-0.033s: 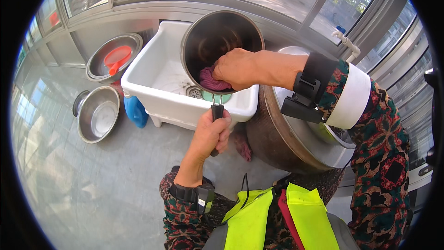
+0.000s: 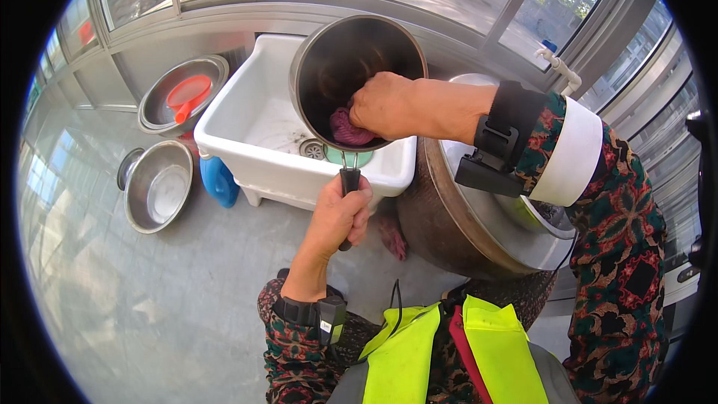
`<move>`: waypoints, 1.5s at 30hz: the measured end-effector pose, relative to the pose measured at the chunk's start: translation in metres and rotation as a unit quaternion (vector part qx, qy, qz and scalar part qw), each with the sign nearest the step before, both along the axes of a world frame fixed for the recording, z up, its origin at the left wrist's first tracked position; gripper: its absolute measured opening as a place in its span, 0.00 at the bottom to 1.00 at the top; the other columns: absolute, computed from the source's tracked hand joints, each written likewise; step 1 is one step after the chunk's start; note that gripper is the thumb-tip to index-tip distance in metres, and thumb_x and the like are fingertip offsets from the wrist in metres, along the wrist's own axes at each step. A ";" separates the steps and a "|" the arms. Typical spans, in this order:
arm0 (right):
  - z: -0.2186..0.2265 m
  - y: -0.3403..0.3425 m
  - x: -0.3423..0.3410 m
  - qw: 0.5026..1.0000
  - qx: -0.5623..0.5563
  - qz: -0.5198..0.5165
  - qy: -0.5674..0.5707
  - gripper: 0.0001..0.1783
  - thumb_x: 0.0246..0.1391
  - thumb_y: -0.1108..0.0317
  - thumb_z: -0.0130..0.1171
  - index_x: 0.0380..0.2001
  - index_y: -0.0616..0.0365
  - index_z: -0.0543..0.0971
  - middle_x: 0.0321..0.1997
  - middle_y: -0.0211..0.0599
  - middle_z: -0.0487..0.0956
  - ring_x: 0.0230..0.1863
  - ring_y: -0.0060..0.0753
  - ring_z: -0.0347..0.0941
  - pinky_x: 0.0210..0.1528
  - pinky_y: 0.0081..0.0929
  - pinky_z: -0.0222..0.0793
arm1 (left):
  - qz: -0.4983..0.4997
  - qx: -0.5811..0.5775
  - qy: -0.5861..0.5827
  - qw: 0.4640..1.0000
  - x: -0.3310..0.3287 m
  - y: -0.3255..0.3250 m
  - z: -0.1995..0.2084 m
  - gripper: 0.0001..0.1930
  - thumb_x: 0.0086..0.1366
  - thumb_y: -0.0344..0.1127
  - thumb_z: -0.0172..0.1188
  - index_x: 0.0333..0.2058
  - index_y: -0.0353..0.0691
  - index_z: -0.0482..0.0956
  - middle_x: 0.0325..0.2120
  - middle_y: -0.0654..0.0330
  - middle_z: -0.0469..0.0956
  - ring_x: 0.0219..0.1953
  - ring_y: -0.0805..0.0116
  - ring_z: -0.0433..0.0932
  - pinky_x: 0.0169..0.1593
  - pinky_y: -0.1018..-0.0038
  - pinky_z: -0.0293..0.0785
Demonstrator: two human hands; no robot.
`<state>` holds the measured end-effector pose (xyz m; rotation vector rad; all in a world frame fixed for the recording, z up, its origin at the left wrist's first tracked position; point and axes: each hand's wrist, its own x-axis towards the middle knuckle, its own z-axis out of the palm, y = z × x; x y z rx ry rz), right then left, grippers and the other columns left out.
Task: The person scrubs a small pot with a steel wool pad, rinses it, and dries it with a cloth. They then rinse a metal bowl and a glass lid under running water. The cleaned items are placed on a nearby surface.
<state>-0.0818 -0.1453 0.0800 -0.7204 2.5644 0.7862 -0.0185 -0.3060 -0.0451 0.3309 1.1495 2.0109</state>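
My left hand (image 2: 340, 213) is closed round the black handle of a deep metal saucepan (image 2: 336, 52), which is tilted over the white sink (image 2: 262, 101) with its dark inside towards me. Inside the pan my right hand (image 2: 381, 105) is closed on a bunched pinkish-purple cloth (image 2: 348, 129) and presses it against the lower wall. Part of the cloth and most of the right fingertips are hidden. Below the pan's rim a light green thing (image 2: 359, 157) shows in part, next to the sink's drain (image 2: 311, 149).
At the left on the floor stand a metal basin (image 2: 158, 187) and another holding a red ladle-like scoop (image 2: 188, 93). A blue plastic bottle (image 2: 218, 181) is beside the sink. To the right are a large brown-sided pot (image 2: 434, 217) and a wall tap (image 2: 561, 71); windows run behind.
My right hand and the cloth have shifted slightly within the pan, the hand a little upward. The pan and left hand have moved only a touch.
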 end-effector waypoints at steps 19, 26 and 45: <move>0.010 -0.001 -0.013 0.994 -0.009 0.022 0.111 0.12 0.44 0.70 0.54 0.32 0.55 0.83 0.32 0.46 0.82 0.37 0.43 0.80 0.37 0.37 0.75 | 0.047 -0.016 0.052 0.997 -0.002 0.007 -0.005 0.01 0.59 0.26 0.50 0.30 0.38 0.67 0.09 0.65 0.62 0.06 0.76 0.58 0.10 0.76 0.55; 0.009 -0.010 -0.009 0.765 -0.578 -0.278 -0.062 0.19 0.39 0.75 0.55 0.38 0.58 0.82 0.31 0.41 0.80 0.33 0.33 0.76 0.36 0.24 0.71 | 0.010 0.007 0.011 1.000 -0.010 0.011 -0.013 0.02 0.59 0.25 0.50 0.31 0.38 0.68 0.09 0.64 0.61 0.06 0.75 0.57 0.10 0.75 0.54; 0.065 0.024 0.015 0.887 0.014 0.262 0.380 0.06 0.41 0.66 0.60 0.27 0.48 0.77 0.30 0.25 0.72 0.42 0.28 0.71 0.41 0.30 0.66 | 0.009 0.072 -0.047 0.996 -0.014 0.009 -0.010 0.04 0.58 0.24 0.48 0.33 0.37 0.68 0.09 0.62 0.62 0.06 0.73 0.58 0.10 0.74 0.56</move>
